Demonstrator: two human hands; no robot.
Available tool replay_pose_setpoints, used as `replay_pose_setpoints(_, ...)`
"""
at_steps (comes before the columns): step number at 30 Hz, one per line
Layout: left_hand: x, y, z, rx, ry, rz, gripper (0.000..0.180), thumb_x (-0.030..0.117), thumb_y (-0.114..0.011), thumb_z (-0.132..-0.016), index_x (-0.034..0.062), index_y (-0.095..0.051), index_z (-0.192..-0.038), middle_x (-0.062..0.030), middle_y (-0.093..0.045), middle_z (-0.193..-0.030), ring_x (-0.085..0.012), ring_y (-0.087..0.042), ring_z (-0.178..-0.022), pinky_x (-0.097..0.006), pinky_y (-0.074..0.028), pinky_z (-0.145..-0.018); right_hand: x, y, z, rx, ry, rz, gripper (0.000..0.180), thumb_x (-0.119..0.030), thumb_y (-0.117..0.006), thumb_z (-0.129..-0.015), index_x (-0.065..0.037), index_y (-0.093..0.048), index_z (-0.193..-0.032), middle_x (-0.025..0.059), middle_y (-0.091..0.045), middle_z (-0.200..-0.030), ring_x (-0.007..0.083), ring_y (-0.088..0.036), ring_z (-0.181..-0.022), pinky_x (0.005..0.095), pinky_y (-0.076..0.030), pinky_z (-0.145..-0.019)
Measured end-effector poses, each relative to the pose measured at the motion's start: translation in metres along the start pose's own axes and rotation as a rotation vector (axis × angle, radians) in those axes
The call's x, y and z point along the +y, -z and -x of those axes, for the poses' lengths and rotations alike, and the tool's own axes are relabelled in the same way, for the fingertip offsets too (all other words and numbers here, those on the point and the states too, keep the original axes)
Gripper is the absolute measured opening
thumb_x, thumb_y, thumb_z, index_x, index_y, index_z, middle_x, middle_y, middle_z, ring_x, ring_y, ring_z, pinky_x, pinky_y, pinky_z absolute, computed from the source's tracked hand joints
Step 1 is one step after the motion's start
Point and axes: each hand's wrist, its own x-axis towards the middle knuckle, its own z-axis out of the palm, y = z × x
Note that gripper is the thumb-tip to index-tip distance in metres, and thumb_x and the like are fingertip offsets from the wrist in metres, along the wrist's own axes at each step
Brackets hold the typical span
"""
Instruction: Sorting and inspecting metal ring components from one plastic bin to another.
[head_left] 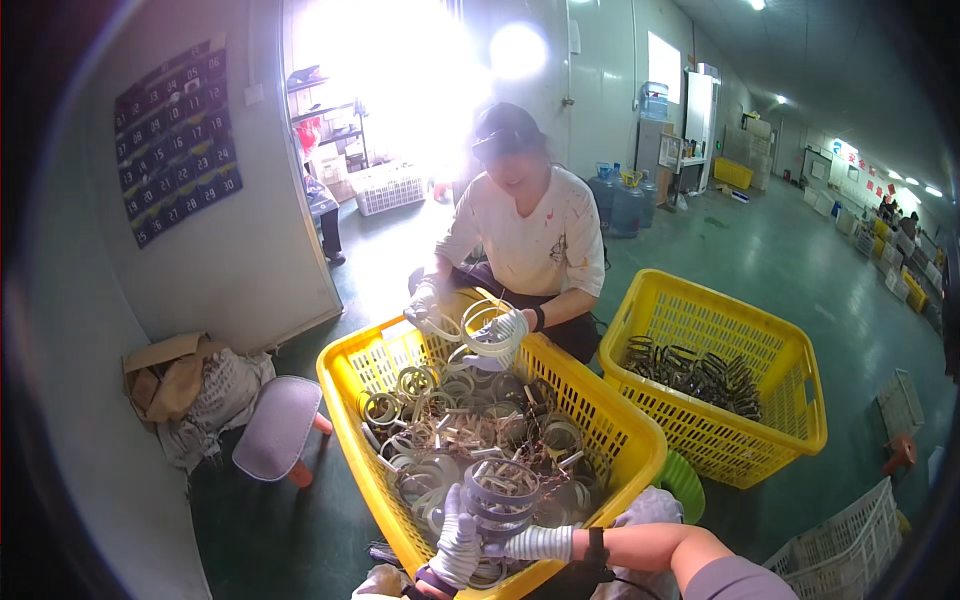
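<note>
My left hand [456,548], in a white and grey glove, closes on the left side of a stack of grey rings [502,492] near the front of the yellow crate [622,490]. From the right, my gloved right hand [538,543] grips the base of the same stack; its fingertips are partly hidden. Under and around the stack lie many loose pale rings [428,478], tangled with thin copper-coloured wires [445,432]. Across the crate, a person in a white top [525,235] holds several white rings [486,328] between gloved hands.
A second yellow crate [720,440] with dark rings [695,378] stands to the right, beside a green basin [682,485]. At left are a small stool [278,428] and a sack [228,392]. White crates [850,545] lie at lower right. Water bottles [622,205] stand behind the person.
</note>
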Motion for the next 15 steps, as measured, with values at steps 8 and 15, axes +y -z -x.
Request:
replay_pose_setpoints(8,0.006,-0.005,0.001,-0.045,0.027,-0.002,0.112,0.077,-0.065,-0.062,0.0043,-0.029,-0.140,-0.0135,-0.045,-0.135,-0.0257,-0.049,-0.122,-0.041,-0.043,-0.102,0.009,0.005,0.001,0.008,0.001,-0.001,0.059,-0.027,-0.075,-0.081,-0.011,-0.050,-0.133,0.0064,-0.051,-0.135,0.0204,-0.045,-0.123,0.0367,-0.034,-0.109)
replay_pose_setpoints(15,0.003,0.001,0.002,-0.094,0.084,0.024,0.125,0.072,-0.069,-0.066,0.0135,0.003,-0.149,-0.0148,-0.020,-0.151,-0.0363,-0.037,-0.130,-0.049,-0.041,-0.101,-0.002,0.003,0.002,0.028,0.032,0.093,0.054,-0.030,-0.068,-0.087,-0.009,-0.048,-0.133,0.0059,-0.051,-0.134,0.0194,-0.046,-0.123,0.0357,-0.037,-0.107)
